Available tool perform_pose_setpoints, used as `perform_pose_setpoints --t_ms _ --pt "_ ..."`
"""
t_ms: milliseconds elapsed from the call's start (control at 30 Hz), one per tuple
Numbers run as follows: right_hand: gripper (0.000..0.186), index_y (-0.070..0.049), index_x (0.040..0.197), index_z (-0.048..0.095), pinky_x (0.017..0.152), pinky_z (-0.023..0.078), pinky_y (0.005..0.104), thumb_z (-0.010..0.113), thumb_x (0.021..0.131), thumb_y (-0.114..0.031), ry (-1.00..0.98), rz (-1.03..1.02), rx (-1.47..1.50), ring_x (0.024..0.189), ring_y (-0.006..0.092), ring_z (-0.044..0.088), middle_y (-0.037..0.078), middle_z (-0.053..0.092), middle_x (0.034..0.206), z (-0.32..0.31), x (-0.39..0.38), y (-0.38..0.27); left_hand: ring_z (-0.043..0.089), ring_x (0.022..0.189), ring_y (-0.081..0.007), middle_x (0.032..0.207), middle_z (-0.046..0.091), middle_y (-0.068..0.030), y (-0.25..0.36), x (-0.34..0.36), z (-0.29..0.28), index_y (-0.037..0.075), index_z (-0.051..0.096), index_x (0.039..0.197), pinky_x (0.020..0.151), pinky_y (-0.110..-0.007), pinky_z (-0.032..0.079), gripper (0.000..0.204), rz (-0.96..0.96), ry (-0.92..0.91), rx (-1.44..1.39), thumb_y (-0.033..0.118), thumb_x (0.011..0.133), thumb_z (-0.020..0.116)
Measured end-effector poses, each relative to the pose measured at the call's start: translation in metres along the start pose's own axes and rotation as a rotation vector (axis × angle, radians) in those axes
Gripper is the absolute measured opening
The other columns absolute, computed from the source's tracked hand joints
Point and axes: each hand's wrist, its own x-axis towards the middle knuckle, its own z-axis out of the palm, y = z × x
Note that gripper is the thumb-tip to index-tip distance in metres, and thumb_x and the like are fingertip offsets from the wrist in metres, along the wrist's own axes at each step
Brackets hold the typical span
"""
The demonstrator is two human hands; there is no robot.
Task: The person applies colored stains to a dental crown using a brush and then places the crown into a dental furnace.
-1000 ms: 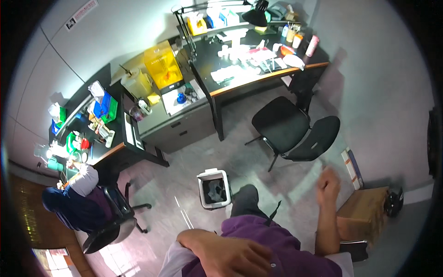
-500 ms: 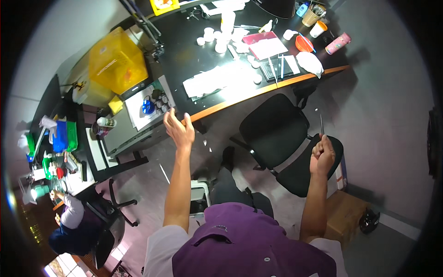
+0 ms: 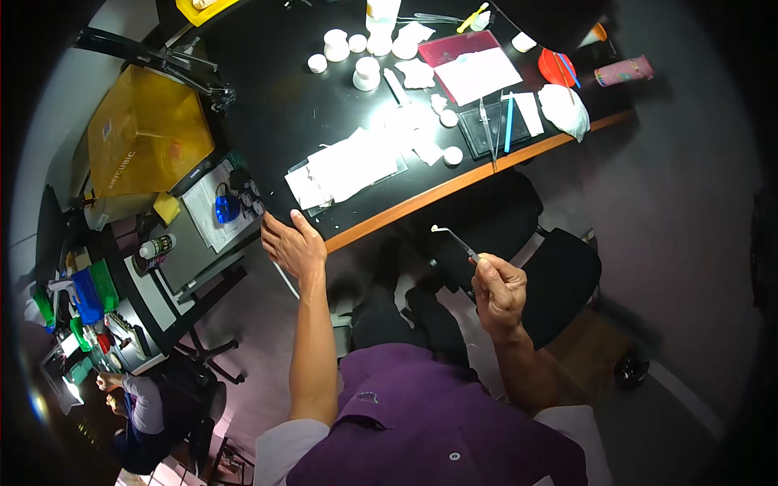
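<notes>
My left hand (image 3: 296, 247), fingers stretched, is at the left end of the black desk's orange front edge (image 3: 389, 212); whether it touches the edge is unclear. My right hand (image 3: 498, 293) grips a thin metal instrument (image 3: 459, 241) with a bent tip and a small pale bit on it, held out before the desk. Beyond lie white sheets (image 3: 348, 166), small white pots (image 3: 367, 74), a dark pad (image 3: 474, 134) with tweezers and a blue stick (image 3: 509, 125), a red dish (image 3: 556, 66) and a white crumpled bundle (image 3: 565, 113).
A black chair (image 3: 555, 287) stands below the desk at my right. A yellow translucent box (image 3: 154, 125) and grey cabinet (image 3: 192, 261) are at left. A co-worker (image 3: 146, 413) sits at the lower-left desk. A lamp arm (image 3: 154, 57) spans the upper left. A cardboard box (image 3: 583, 348) is on the floor.
I have come closer to the desk. My left hand has moved down and left; my right hand has moved left and down, its instrument now tilted leftward.
</notes>
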Motion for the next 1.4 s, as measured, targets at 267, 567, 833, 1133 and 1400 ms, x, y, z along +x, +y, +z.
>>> perform_pose_setpoints --t_ms 267,567,833,1133,1400 --pt "0.024 0.008 0.106 0.068 0.048 0.028 0.022 0.055 0.101 -0.011 -0.13 0.288 0.373 0.051 0.0051 0.035 -0.004 0.041 0.06 0.011 0.012 -0.008 0.042 0.131 -0.0419 0.14 0.045 -0.0255 -0.003 0.001 0.003 -0.002 0.037 0.144 0.105 -0.055 0.037 0.065 0.025 -0.007 0.015 0.046 0.101 0.043" --pt "0.026 0.007 0.108 0.067 0.049 0.028 0.0229 0.054 0.103 -0.015 -0.169 0.39 0.503 0.051 0.0058 0.033 -0.004 0.038 0.059 0.01 0.018 -0.003 0.043 0.13 -0.0414 0.138 0.047 -0.0249 0.002 0.001 0.001 -0.003 0.038 0.143 0.106 -0.053 0.036 0.064 0.025 -0.01 0.016 0.044 0.1 0.045" --pt "0.027 0.006 0.11 0.067 0.049 0.03 0.0226 0.053 0.103 -0.016 -0.251 0.461 0.665 0.052 0.0059 0.034 -0.003 0.04 0.063 0.006 0.022 -0.005 0.042 0.13 -0.0414 0.139 0.046 -0.0258 0.0 0.003 0.001 -0.005 0.037 0.143 0.107 -0.052 0.035 0.065 0.038 -0.02 0.019 0.042 0.099 0.047" --pt "0.026 0.007 0.103 0.066 0.049 0.03 0.0229 0.054 0.101 -0.016 -0.181 0.391 0.451 0.051 0.0063 0.035 -0.002 0.042 0.063 0.003 0.021 -0.007 0.042 0.13 -0.0421 0.139 0.046 -0.0264 0.001 0.004 0.004 -0.006 0.036 0.143 0.106 -0.052 0.036 0.067 0.04 -0.034 0.022 0.043 0.099 0.047" --pt "0.013 0.005 0.094 0.071 0.052 0.031 0.0213 0.062 0.095 -0.004 0.093 -0.053 -0.347 0.059 0.0029 0.042 -0.003 0.051 0.067 -0.032 0.047 -0.003 0.043 0.13 -0.0421 0.138 0.047 -0.0262 0.002 0.004 0.001 -0.006 0.036 0.143 0.106 -0.053 0.036 0.066 0.03 -0.041 0.03 0.043 0.099 0.048"
